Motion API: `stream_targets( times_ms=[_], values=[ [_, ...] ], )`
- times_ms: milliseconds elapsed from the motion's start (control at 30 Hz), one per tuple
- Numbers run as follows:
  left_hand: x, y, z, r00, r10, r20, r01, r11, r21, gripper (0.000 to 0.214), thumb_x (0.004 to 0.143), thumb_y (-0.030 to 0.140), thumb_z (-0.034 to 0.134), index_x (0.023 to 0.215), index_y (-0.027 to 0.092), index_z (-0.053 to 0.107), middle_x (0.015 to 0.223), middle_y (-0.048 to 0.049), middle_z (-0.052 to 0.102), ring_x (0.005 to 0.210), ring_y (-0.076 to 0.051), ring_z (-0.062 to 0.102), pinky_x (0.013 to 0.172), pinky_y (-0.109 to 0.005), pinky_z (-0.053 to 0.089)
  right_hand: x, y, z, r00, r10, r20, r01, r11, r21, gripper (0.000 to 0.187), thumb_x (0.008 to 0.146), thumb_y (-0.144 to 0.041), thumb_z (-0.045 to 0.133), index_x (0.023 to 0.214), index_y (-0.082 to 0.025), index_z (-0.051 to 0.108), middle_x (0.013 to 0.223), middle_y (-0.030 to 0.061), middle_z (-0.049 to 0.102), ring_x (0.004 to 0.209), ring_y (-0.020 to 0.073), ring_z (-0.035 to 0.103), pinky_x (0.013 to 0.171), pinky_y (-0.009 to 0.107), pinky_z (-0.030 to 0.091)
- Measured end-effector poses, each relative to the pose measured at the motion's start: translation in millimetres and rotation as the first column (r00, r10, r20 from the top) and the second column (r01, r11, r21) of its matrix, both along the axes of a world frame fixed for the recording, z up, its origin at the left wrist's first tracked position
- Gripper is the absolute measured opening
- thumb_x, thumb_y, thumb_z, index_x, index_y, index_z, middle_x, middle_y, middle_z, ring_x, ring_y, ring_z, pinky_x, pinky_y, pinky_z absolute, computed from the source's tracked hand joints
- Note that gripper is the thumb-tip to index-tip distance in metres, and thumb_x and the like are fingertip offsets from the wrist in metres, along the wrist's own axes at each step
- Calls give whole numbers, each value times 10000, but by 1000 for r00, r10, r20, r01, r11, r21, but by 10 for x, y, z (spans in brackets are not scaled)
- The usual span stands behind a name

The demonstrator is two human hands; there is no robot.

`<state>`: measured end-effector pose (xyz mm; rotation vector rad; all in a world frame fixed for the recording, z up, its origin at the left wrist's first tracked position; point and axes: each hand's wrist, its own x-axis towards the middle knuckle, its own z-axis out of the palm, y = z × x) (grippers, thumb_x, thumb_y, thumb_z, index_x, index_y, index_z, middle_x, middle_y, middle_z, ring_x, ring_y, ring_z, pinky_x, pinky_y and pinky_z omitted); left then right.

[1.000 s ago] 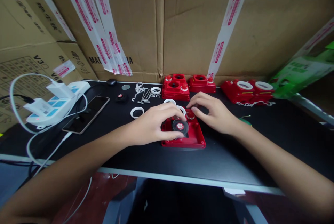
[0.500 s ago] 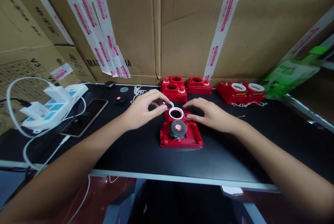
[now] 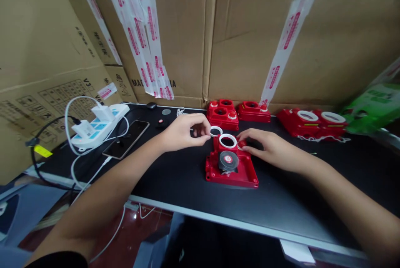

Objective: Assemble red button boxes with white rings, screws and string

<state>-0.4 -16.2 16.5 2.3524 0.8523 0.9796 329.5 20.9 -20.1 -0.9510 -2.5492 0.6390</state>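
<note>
A red plastic housing [image 3: 245, 172] lies on the black table [image 3: 175, 176] in front of me. A white ring [image 3: 227, 140] sits on its far end, and a black disc with a red and white emblem [image 3: 228, 160] sits in its middle. My left hand [image 3: 183, 131] is curled into a pinch, and its fingertips meet the left edge of a loose white ring [image 3: 216, 130] just behind the housing. My right hand [image 3: 268, 148] rests to the right, fingers together and pressed on the housing's far right corner.
More red housings [image 3: 222, 114] stand by the cardboard wall [image 3: 250, 31], two of them with white rings [image 3: 312, 120]. A phone [image 3: 126, 143] and a white power strip with chargers and cables [image 3: 96, 124] lie at the left. A green package [image 3: 371, 107] leans at the right.
My left hand came off the black disc and moved back to the loose white ring. A white ring now shows on the housing's far end. My right hand stayed at the corner.
</note>
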Motion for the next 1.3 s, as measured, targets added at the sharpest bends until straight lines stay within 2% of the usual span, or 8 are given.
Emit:
stream_targets(
  times_ms=[100,300,500,633,767,967,1133,1300],
  values=[
    [8,-27,0,999,-20,-29,19,999,-42,77,856,178,743,851,166,667,834,-5,673,719,-113,609,672,-255,517,20,-14,59,999,-26,30,25,999,35,239,1033,-420,634,1152,-224,704,1272,116,757,1113,283,731,1007,481,577],
    [14,-52,21,991,-65,-121,49,990,-131,312,895,399,819,820,182,608,825,12,625,746,-131,572,692,-270,467,156,-45,260,987,-83,137,86,996,-15,324,1006,-483,615,1145,-219,740,1175,112,784,1000,286,747,878,452,599],
    [-2,-114,67,895,-173,-410,104,977,-187,680,722,609,922,675,207,375,700,64,449,627,-112,383,606,-288,292,368,-29,420,975,-139,173,139,990,15,369,971,-541,638,1123,-236,778,1143,111,796,1007,328,743,900,488,580],
    [61,-158,-1,854,-134,-503,60,985,-160,731,638,707,927,753,224,390,769,48,505,672,-140,436,613,-286,301,509,-26,520,978,-143,155,143,990,10,427,991,-590,632,1182,-230,760,1214,119,778,1074,340,728,952,492,561],
    [174,-230,-37,905,-41,-423,23,999,-49,724,629,718,931,901,222,478,985,-16,598,821,-194,534,692,-305,409,615,-76,646,988,-120,95,117,992,36,403,1013,-565,654,1235,-236,725,1285,108,753,1152,305,706,1006,443,538],
    [284,-299,-112,977,-25,-210,25,1000,-2,582,845,582,857,1225,212,617,1277,-104,651,1138,-269,642,1015,-433,527,636,-157,757,993,-108,42,105,993,58,323,1040,-464,665,1221,-201,714,1323,132,733,1190,258,689,1023,380,521],
    [336,-321,-189,979,-81,-187,88,996,33,507,881,500,843,1250,212,648,1261,-98,706,1175,-270,678,1049,-433,536,607,-134,706,992,-114,56,110,992,64,330,1013,-492,676,1192,-221,735,1267,105,761,1096,279,719,895,405,552],
    [361,-363,-172,990,-88,-112,101,988,118,334,926,318,792,1214,198,673,1215,-87,736,1150,-238,691,1047,-388,538,598,-133,675,994,-104,36,102,993,53,337,990,-513,690,1183,-242,741,1273,80,770,1099,305,731,872,415,565]
  ],
)
